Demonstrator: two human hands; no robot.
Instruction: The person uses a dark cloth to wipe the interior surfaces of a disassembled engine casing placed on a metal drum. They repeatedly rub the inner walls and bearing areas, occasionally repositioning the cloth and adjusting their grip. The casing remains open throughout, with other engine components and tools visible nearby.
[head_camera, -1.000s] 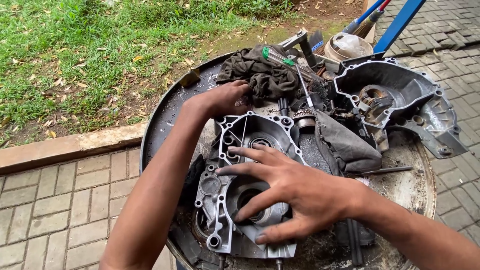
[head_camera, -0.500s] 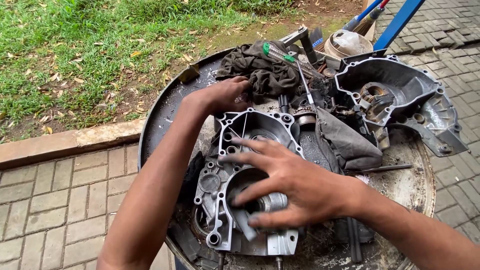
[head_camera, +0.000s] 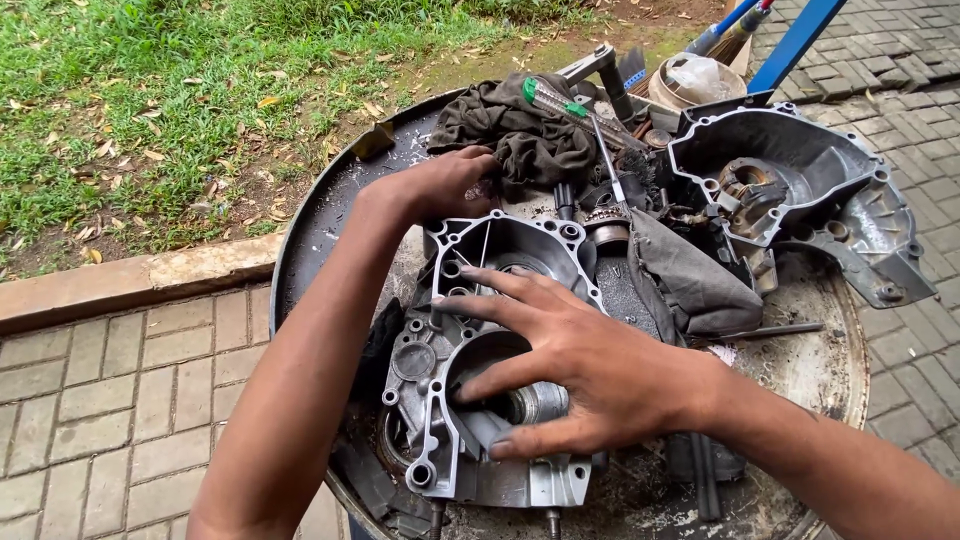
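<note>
A grey metal engine case half (head_camera: 480, 340) lies on a round, greasy metal tray (head_camera: 310, 220). My right hand (head_camera: 580, 365) lies flat over the case's large round opening, fingers spread, touching the metal shaft part inside it. My left hand (head_camera: 440, 185) reaches to the far top edge of the case, fingers curled next to a dark rag (head_camera: 520, 140); whether it grips anything is hidden.
A second engine cover (head_camera: 800, 190) sits at the right of the tray. A green-handled screwdriver (head_camera: 570, 110), a grey cloth (head_camera: 690, 280), a socket handle and small parts lie between them. Blue bars and a white tub stand behind. Brick paving and grass surround the tray.
My right hand has slid down and toward me over the case opening, its fingers spreading wider. The left hand has stayed at the case's far edge.
</note>
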